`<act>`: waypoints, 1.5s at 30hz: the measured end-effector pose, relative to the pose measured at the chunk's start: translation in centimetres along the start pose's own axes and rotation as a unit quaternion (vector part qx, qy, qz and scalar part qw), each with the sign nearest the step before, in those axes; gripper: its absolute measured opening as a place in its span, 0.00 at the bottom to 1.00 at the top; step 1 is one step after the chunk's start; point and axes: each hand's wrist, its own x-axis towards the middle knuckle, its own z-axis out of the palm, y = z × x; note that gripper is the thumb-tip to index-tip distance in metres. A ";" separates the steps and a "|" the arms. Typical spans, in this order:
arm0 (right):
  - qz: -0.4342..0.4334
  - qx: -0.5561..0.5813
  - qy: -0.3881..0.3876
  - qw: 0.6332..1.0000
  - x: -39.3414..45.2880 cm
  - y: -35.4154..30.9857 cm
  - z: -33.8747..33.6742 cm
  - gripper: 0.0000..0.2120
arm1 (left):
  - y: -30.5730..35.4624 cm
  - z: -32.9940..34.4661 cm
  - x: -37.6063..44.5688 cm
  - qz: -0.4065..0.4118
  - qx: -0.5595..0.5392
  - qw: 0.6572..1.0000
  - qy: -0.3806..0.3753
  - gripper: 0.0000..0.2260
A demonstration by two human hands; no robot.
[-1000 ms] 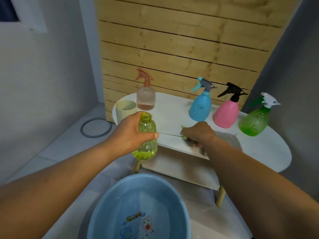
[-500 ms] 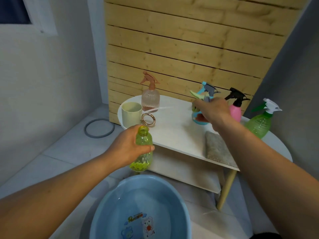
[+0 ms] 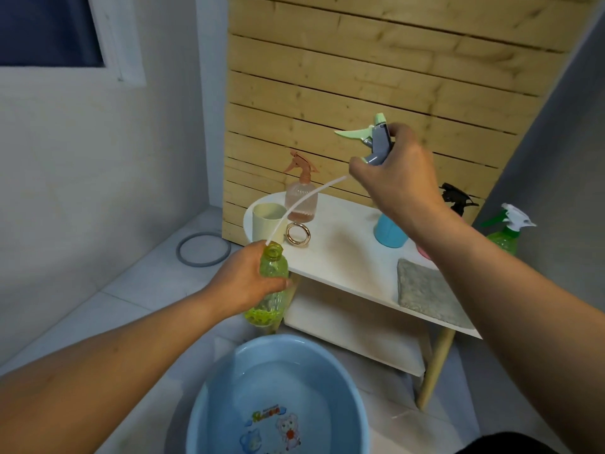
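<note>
Left hand (image 3: pixel 242 283): fingers wrapped round the yellow-green bottle (image 3: pixel 272 291) below its neck. The bottle is near upright, off the desk (image 3: pixel 343 247) edge and above the basin (image 3: pixel 209 398). Right hand (image 3: pixel 396 181): fingers curled round the spray head (image 3: pixel 378 144), raised well above the desk. The dip tube (image 3: pixel 307 204) arcs down from the head, with its tip at the bottle mouth. Can't tell if it's inside.

Doing it well:
- Hold the neck steady and bring the head down along the tube's curve so the tube doesn't buckle.
- Seat the collar square before turning. 1 cross-threaded start will likely leak.
- Grip the collar, not the trigger.

Materials:
- Bottle: translucent plastic, bumpy base, threaded rigid neck.
- Tube: thin, white, springy.
- Head: hard moulded grey plastic, pale green trigger.
- Basin: smooth, round, blue, cartoon print on the bottom, looks to hold water.
- Desk: smooth, white.
</note>
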 end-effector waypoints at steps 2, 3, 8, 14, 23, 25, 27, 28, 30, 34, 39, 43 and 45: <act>-0.026 -0.001 0.013 1.000 -0.2 -0.7 -0.1 0.29 | -0.2 -0.2 -0.2 -0.002 -0.003 1.000 0.000 0.19; -0.039 0.000 0.020 0.999 -0.2 -1.0 -0.1 0.29 | -0.2 -0.2 -0.3 -0.003 -0.002 1.000 0.000 0.20; -0.123 -0.003 0.025 0.992 -0.9 -1.9 0.4 0.30 | -0.2 -0.2 -0.6 -0.001 -0.002 1.000 -0.001 0.21; -0.193 0.011 -0.027 0.981 -3.1 -2.3 1.0 0.29 | 0.3 -0.5 -0.6 -0.002 -0.008 1.000 -0.003 0.19; -0.159 0.080 -0.243 0.954 -6.3 -0.5 3.7 0.32 | 1.2 0.5 -0.3 0.014 -0.013 1.000 -0.006 0.21; -0.155 0.082 -0.271 0.947 -6.5 0.0 4.0 0.28 | 1.4 0.8 -0.3 0.017 -0.018 1.000 -0.012 0.20; -0.136 0.079 -0.299 0.941 -6.7 0.2 4.0 0.23 | 1.5 1.2 -0.5 0.014 -0.017 1.000 -0.013 0.20; -0.129 0.075 -0.313 0.938 -6.7 0.3 3.9 0.21 | 1.5 1.4 -0.6 0.013 -0.015 1.000 -0.013 0.21; -0.129 0.062 -0.340 0.929 -6.5 0.6 3.7 0.17 | 1.3 1.9 -0.7 0.005 -0.023 1.000 -0.004 0.23; -0.154 0.002 -0.386 0.910 -6.0 0.8 3.3 0.13 | 0.9 2.9 -0.9 -0.015 -0.035 0.999 0.022 0.31; -0.168 -0.037 -0.403 0.899 -5.7 1.1 3.3 0.10 | 0.9 4.0 -1.0 -0.037 -0.080 0.996 0.025 0.31; -0.166 -0.042 -0.389 0.905 -5.6 1.5 3.4 0.09 | 0.7 5.0 -0.5 -0.048 -0.148 0.987 0.037 0.30; -0.145 -0.035 -0.375 0.915 -5.0 1.8 3.1 0.08 | 1.4 5.5 0.2 -0.037 -0.163 0.985 0.043 0.32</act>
